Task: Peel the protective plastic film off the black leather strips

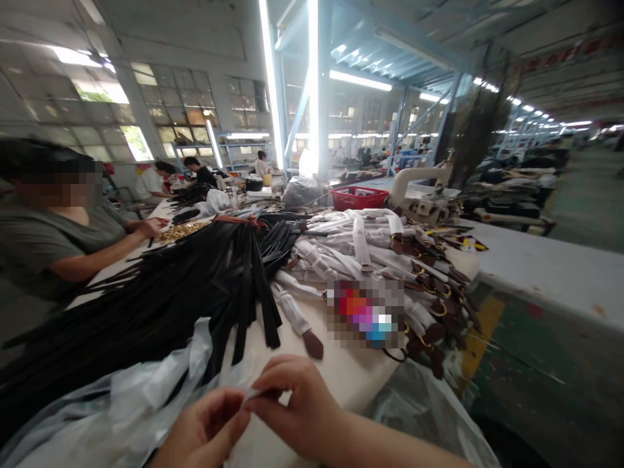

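Both my hands meet low in the middle of the view, over the near edge of the table [351,380]. My left hand [209,422] pinches a thin whitish translucent strip [249,395] between thumb and fingers. The other end of that strip is gripped between the thumb and forefinger of my right hand [297,406]. Just beyond my hands lies a white-wrapped strap [295,315] with a brown pointed tip. Crumpled clear plastic [141,396] spreads beside and under my left hand.
Black straps [160,279] lie heaped at left. White-wrapped straps with brown ends and gold rings [361,244] pile up centre-right, near a pixelated item [365,315]. Behind are a red basket [359,197] and a sewing machine [424,195]. A co-worker [58,227] sits left, by gold pieces [180,231].
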Motion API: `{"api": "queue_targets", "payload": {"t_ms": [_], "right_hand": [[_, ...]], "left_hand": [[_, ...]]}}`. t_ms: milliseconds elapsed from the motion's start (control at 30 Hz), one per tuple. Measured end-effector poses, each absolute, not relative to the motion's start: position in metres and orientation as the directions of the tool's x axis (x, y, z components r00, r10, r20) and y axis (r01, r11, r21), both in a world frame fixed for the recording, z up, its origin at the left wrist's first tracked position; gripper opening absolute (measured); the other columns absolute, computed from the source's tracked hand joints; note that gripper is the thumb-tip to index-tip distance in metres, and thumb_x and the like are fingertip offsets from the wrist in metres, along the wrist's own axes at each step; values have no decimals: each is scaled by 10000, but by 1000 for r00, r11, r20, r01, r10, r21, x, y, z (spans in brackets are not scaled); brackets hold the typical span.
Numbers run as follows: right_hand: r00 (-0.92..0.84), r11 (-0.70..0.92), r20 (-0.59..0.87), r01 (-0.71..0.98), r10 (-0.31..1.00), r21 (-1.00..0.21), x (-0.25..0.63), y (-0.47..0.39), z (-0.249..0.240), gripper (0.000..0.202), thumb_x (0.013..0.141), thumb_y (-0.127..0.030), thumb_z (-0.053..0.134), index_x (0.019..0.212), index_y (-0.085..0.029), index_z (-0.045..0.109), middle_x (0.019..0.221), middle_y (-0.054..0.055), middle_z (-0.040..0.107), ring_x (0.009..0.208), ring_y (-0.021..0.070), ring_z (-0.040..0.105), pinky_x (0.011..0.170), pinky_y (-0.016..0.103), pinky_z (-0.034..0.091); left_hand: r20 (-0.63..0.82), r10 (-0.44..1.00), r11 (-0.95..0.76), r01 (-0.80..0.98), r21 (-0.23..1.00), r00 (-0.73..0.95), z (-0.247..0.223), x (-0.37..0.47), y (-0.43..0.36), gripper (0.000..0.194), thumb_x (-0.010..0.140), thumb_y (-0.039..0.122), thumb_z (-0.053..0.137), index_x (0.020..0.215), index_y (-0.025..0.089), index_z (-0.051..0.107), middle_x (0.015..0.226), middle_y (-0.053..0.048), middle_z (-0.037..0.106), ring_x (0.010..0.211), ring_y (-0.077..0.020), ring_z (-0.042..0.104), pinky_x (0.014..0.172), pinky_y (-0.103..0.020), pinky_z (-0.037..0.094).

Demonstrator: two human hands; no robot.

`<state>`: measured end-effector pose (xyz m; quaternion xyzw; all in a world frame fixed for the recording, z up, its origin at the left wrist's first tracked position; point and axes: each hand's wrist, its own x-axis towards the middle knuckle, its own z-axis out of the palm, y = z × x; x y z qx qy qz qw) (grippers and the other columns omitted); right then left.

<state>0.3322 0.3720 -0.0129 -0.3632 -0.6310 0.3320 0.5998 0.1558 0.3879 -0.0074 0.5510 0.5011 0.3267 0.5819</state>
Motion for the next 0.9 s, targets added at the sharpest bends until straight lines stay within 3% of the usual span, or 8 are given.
{"api": "queue_targets", "payload": {"t_ms": [67,133,233,467,600,700,800,900], "right_hand": [[-30,408,407,31,913,-913,334,382,-9,98,697,-220,739,735,-130,752,640,38,631,575,127,557,517,216,394],[-84,276,279,-44,957,-960,336,395,-8,121,695,-230,735,752,-123,745,659,36,641,592,126,557,530,220,389],[-216,154,184,-148,959,-977,337,419,-6,194,704,-291,752,778,-115,720,687,29,648,598,111,550,552,221,393],[-394,234,293,-191,871,-953,337,478,9,667,651,-308,826,1239,-159,550,718,-37,615,582,85,532,515,188,385],[-430,296,349,-187,832,-937,326,488,5,705,675,-332,817,1284,-174,498,724,-61,573,585,71,512,505,173,372],[-430,309,340,-143,836,-940,319,483,-2,706,691,-346,803,1301,-180,489,757,-54,580,629,76,542,556,183,415],[-365,275,246,30,898,-961,325,484,-8,703,701,-387,787,1304,-184,489,758,-36,630,618,102,585,566,212,460],[-161,188,146,294,976,-937,346,496,-12,370,841,-439,634,1056,-139,606,634,-15,613,506,123,556,495,236,428]], "left_hand": [[-269,899,226,158,961,346,4,162,400,468,552,576,846,624,175,616,518,38,543,469,-91,462,435,-175,363],[-302,888,288,93,953,347,13,167,409,489,545,526,873,598,177,535,501,85,435,439,-48,349,411,-147,264],[-319,854,368,-43,929,411,22,171,419,412,600,387,888,690,177,544,620,60,511,546,-68,474,508,-155,373],[-227,903,329,-250,911,364,20,161,443,531,575,309,915,995,161,625,808,-4,661,653,-103,606,601,-196,481],[-215,927,309,-301,902,308,12,153,446,457,611,443,875,885,140,673,643,42,595,512,-55,501,492,-154,410],[-193,947,268,-305,914,255,9,151,445,376,629,430,861,798,136,698,671,7,654,620,-100,584,596,-184,471],[-188,972,218,-245,945,138,8,147,446,367,554,412,890,718,135,712,634,1,676,620,-126,588,605,-210,473],[-162,985,168,-154,974,51,3,144,449,355,554,432,875,687,141,720,628,-8,692,628,-146,586,613,-229,463]]}}
